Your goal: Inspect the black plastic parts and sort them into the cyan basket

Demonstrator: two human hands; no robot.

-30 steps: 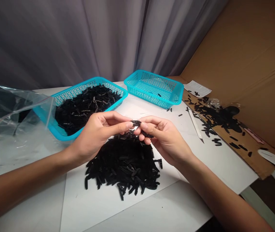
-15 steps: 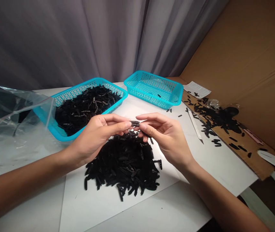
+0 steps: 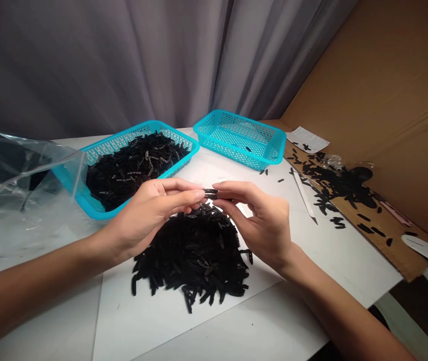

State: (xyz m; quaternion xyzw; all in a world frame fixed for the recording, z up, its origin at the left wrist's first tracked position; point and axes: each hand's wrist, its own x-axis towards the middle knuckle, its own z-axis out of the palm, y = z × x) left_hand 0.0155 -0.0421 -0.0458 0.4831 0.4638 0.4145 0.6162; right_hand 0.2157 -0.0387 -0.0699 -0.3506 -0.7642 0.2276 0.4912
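Both my hands are raised above a heap of small elongated black plastic pieces (image 3: 191, 260) lying on a white sheet. My left hand (image 3: 150, 213) and my right hand (image 3: 255, 215) meet at the fingertips. Between them they pinch a small black piece (image 3: 210, 193), which is partly hidden by my fingers. Its exact shape is hard to make out. The heap's far edge lies just below my fingers.
A teal plastic basket (image 3: 93, 210) full of black pieces stands at the back left, and a second teal basket (image 3: 236, 155) holds very few. A clear plastic bag (image 3: 18, 200) lies at the left. On the right are a white-handled blade (image 3: 304, 195) and a cardboard sheet (image 3: 398, 240) scattered with black pieces.
My right hand has turned and shifted a little to the right, its fingers lying lower. The black piece remains pinched between both hands. The heap and baskets look unmoved.
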